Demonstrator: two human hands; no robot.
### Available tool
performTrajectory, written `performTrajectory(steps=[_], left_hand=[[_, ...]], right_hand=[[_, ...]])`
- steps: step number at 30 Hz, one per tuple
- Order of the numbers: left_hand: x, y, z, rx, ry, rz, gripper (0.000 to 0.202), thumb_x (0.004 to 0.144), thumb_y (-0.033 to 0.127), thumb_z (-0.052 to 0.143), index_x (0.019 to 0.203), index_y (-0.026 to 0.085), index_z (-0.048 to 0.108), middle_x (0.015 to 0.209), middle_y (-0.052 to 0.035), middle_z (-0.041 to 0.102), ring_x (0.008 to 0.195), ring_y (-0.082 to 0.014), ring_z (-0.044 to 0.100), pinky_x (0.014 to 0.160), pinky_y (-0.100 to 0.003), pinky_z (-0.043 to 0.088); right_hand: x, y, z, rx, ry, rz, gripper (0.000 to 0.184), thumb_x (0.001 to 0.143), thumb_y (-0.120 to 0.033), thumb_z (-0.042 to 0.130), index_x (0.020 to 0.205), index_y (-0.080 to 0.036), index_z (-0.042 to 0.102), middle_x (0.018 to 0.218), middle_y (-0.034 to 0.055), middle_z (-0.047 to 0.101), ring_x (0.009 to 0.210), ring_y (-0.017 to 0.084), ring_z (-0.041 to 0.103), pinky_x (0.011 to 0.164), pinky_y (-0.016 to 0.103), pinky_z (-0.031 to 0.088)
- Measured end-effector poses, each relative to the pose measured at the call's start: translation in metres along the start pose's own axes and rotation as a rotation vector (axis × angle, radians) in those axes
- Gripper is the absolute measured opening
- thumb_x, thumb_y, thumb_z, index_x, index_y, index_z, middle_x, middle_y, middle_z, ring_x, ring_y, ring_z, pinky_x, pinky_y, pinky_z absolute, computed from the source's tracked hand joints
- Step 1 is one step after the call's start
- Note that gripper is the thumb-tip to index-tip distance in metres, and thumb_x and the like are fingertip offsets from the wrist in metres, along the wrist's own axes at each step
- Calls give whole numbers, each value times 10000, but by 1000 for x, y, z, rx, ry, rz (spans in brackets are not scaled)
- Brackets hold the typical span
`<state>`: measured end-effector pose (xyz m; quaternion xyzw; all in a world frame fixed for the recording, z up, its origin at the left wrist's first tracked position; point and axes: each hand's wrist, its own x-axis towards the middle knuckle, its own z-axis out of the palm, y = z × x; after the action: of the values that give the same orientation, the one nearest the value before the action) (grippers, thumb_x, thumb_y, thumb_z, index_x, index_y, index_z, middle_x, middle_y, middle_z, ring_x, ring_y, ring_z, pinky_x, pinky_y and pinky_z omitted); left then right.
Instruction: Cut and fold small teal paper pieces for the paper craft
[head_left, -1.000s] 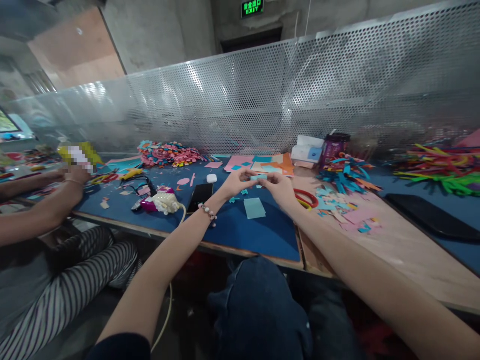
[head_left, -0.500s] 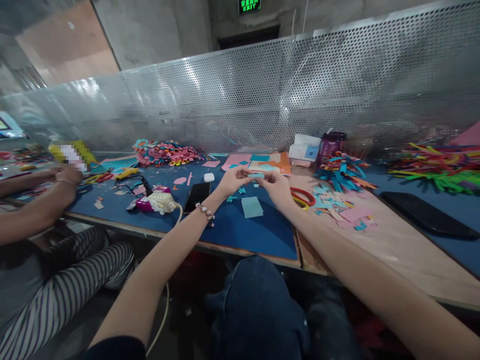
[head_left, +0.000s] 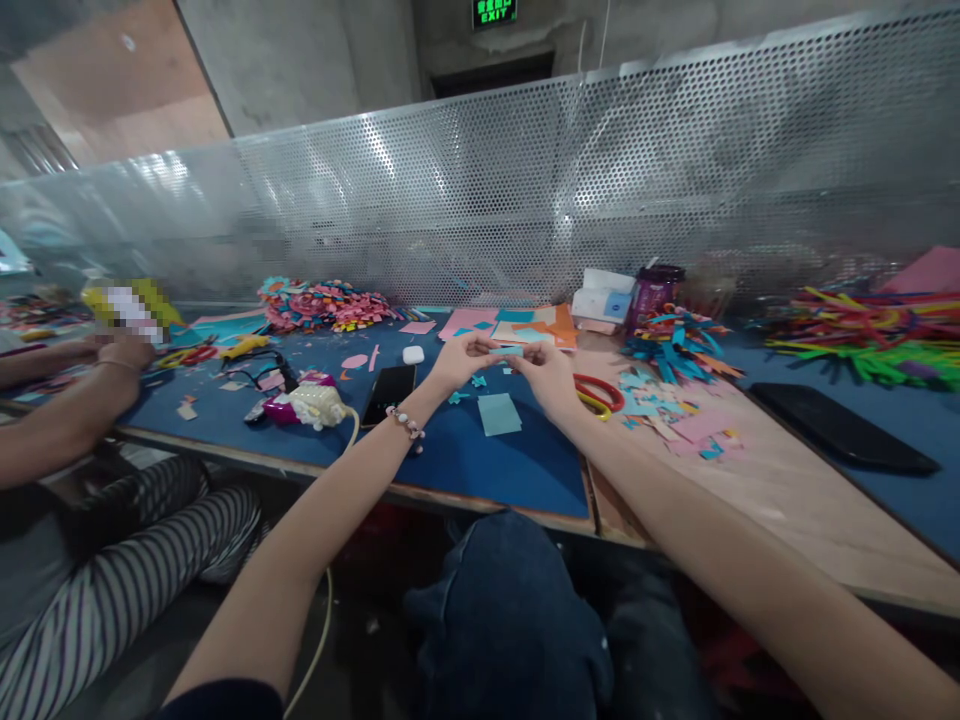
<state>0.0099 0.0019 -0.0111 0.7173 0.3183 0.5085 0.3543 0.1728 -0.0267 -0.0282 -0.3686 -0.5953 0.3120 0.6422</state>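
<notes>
Between my two hands, a small light-blue paper piece [head_left: 507, 351] is held above the blue tabletop. My left hand [head_left: 459, 362] pinches its left end, and my right hand [head_left: 548, 375] pinches the right end. Below them lie light-blue paper squares [head_left: 499, 414], one overlapping another. Small teal star-shaped cutouts [head_left: 458, 397] rest just left of the squares. Beside my right wrist are scissors with red and yellow handles [head_left: 600, 393], partly hidden by my arm. A black phone [head_left: 389, 392] lies next to my left wrist.
A glue gun [head_left: 309, 403] with a cord lies left of the phone. Colored paper sheets [head_left: 559, 325] lie at the back, near a tissue pack [head_left: 602, 298] and purple jar [head_left: 657, 290]. Paper scraps [head_left: 694, 425] cover the right side. A co-worker's arm [head_left: 90, 410] is at left.
The whole view has shifted slightly, so everything appears a little further left. Both hands keep their pinch on the paper piece, with hardly any change in pose.
</notes>
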Motion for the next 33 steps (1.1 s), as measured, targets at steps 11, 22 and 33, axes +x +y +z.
performTrajectory(steps=[11, 22, 33], left_hand=[[1, -2, -1, 0, 8, -10, 326, 612, 307, 759, 830, 112, 615, 762, -69, 660, 692, -129, 614, 708, -306, 500], [1, -3, -1, -4, 7, -19, 314, 614, 297, 758, 833, 119, 621, 770, -66, 663, 705, -133, 617, 699, -305, 501], [-4, 9, 0, -23, 37, -85, 302, 603, 300, 762, 811, 122, 637, 743, -57, 649, 661, -118, 590, 623, -273, 492]], right_hand=[[0, 1, 3, 149, -17, 45, 335, 613, -355, 720, 816, -184, 517, 699, 0, 618, 613, 139, 591, 628, 300, 485], [2, 2, 0, 96, -50, 63, 344, 614, -422, 720, 794, -172, 565, 695, 20, 640, 620, 140, 591, 638, 298, 490], [3, -6, 0, 68, -39, 94, 318, 601, -405, 727, 725, -173, 549, 638, 6, 607, 593, 130, 578, 613, 284, 482]])
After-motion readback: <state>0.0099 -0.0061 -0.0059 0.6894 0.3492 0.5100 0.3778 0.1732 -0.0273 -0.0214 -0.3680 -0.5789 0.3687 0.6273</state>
